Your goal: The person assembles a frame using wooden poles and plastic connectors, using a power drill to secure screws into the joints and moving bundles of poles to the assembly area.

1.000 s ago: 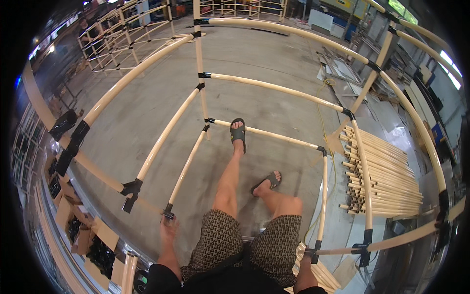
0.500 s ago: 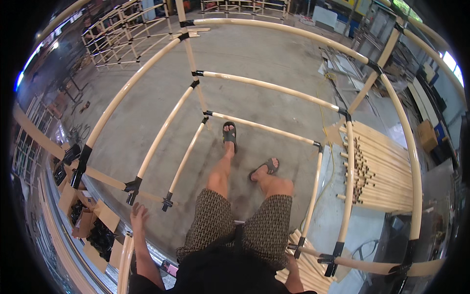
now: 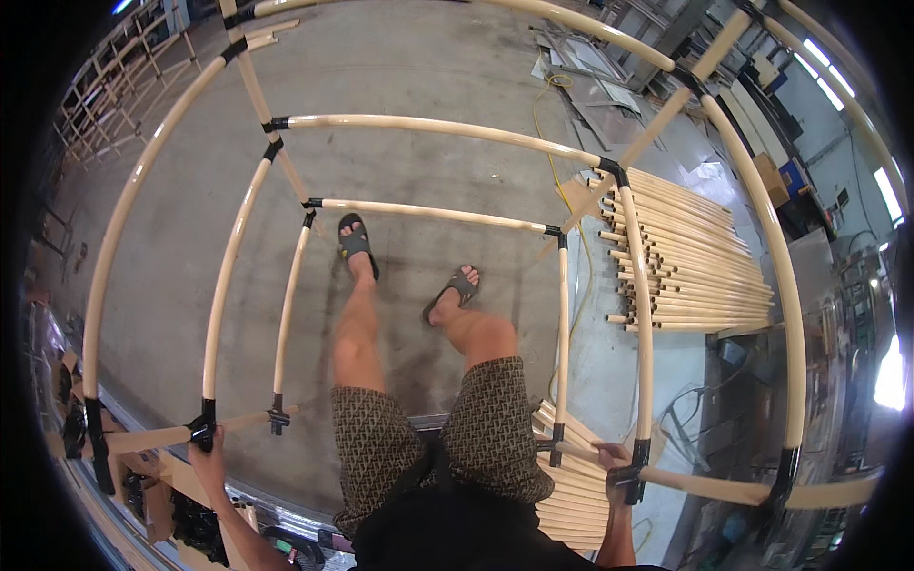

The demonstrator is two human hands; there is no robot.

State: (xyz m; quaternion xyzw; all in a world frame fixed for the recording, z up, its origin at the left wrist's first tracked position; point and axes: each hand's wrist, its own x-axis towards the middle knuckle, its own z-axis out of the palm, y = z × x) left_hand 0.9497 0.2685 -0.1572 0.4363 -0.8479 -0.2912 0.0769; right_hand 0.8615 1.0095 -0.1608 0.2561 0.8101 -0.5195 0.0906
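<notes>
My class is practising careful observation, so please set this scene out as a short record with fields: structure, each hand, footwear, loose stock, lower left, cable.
Structure: pipe frame of beige pipes with black joints
Left hand: touching the left black joint; grip partly hidden
Right hand: at the right black joint; grip partly hidden
Footwear: dark open-toed sandals, left foot farther forward
Loose stock: pile of beige pipes at right
Lower left: cardboard boxes
Cable: yellow cable, right of the feet
</notes>
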